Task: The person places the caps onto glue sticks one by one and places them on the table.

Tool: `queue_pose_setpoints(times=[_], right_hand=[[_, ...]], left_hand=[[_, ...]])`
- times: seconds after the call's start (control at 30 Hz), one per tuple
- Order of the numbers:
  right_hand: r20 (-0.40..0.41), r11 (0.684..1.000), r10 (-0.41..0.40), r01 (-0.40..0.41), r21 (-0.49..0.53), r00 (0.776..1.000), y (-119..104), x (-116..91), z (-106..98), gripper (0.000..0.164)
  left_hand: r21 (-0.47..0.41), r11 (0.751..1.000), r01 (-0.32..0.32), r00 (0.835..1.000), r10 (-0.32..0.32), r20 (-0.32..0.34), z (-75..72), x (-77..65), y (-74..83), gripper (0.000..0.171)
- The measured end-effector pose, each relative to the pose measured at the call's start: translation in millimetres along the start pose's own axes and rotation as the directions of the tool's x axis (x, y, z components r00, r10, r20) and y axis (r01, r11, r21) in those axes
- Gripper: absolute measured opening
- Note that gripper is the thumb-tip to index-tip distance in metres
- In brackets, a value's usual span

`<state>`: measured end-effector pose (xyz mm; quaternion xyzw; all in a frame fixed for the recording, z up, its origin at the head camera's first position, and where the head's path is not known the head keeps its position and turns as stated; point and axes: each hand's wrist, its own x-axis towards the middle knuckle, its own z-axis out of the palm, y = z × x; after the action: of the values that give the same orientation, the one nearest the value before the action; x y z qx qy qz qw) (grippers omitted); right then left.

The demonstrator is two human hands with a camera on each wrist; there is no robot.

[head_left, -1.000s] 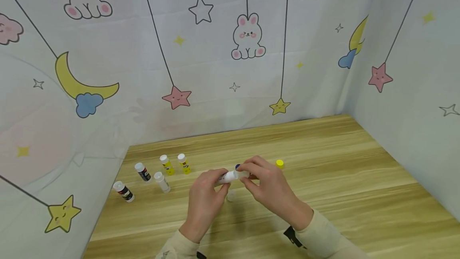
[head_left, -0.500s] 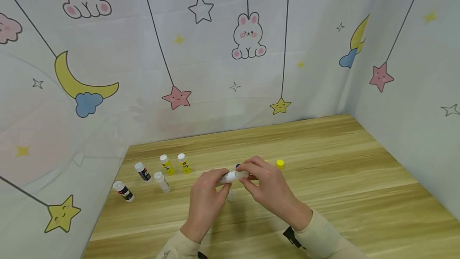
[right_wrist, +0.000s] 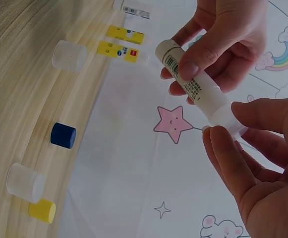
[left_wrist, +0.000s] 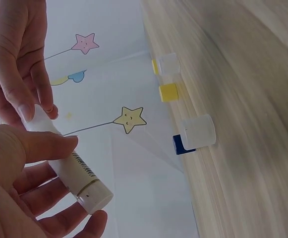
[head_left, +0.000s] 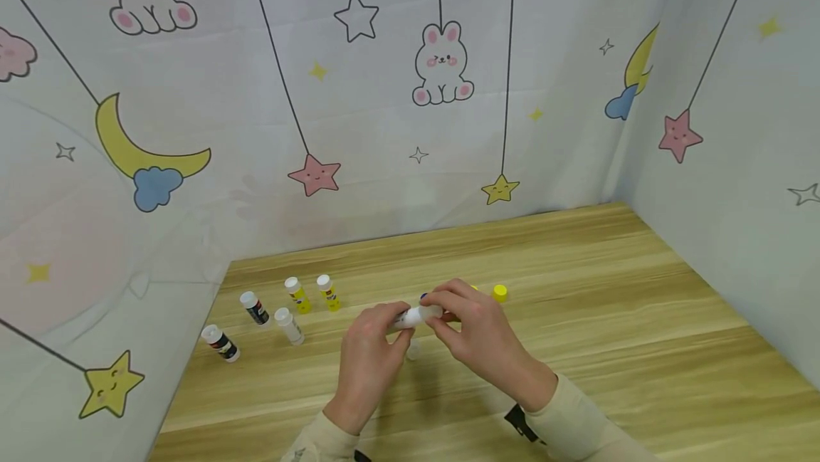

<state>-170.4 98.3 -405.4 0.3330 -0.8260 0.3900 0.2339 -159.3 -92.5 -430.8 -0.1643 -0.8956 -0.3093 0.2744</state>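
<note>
My left hand (head_left: 370, 355) grips a white glue stick (right_wrist: 192, 85), tilted above the table, with fingers and thumb round its labelled barrel. The fingertips of my right hand (head_left: 480, 327) pinch the translucent cap (right_wrist: 226, 121) at its other end. Cap and barrel are in line and touch; how far the cap goes over the barrel is partly hidden by fingers. Below the hands, a loose translucent cap (left_wrist: 199, 132) stands on the table near a dark blue cap (right_wrist: 63, 135). Further right are a yellow cap (head_left: 500, 293) and another translucent cap (right_wrist: 25, 182).
Several glue sticks stand at the table's left: a black-labelled one (head_left: 221, 342), a dark one (head_left: 255, 307), a white one (head_left: 290, 325) and two yellow ones, the nearer to me being this yellow stick (head_left: 297, 295). A printed curtain (head_left: 384, 206) hangs behind the wooden table (head_left: 576, 255).
My left hand has shifted slightly right toward the right hand. The translucent cap now sits closer over the glue stick's end than one second ago. The standing glue sticks remain in place.
</note>
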Motion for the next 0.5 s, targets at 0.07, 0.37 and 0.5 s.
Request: queue_pose_setpoints(times=[0.07, 0.37, 0.5], right_hand=[[0.000, 1.000, -0.003, 0.003, 0.002, 1.000, 0.4, -0.1, 0.6, 0.025], [0.005, 1.000, 0.000, 0.000, 0.010, 1.000, 1.1, -0.5, 2.7, 0.025], [0.004, 1.000, -0.008, 0.008, 0.016, 1.000, 1.7, -0.6, 3.2, 0.025]], left_hand=[[-0.001, 1.000, -0.004, 1.000, 0.004, -0.002, 0.5, -0.4, 0.1, 0.033], [-0.009, 1.000, -0.009, 1.000, 0.009, -0.011, 0.7, -0.9, 2.8, 0.034], [-0.010, 1.000, -0.013, 1.000, 0.013, -0.011, 0.9, -0.1, 3.9, 0.034]])
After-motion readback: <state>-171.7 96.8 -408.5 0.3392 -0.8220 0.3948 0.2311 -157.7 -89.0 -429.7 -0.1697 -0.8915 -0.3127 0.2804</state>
